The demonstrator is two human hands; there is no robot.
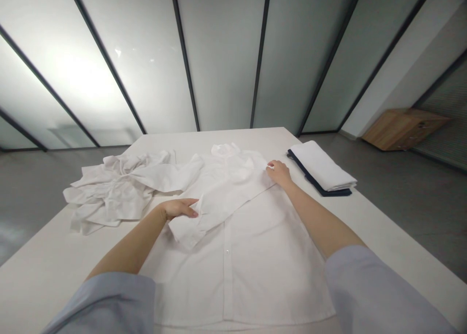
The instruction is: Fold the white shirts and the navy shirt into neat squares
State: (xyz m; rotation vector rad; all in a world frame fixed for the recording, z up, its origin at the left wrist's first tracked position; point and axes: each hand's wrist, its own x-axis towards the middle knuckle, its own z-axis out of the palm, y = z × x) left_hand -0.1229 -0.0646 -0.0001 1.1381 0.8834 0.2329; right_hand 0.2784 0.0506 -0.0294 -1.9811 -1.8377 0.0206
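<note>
White shirt [233,275] beneath open left hand [178,208], right hand [279,173] pinching its far edge

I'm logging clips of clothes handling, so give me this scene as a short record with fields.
left hand: on the folded sleeve
right hand: at the shirt's upper edge
shirt: white, buttoned, lying flat
table: white, under the shirt
left of shirt: crumpled shirt
right of shirt: folded stack, white over navy
</note>
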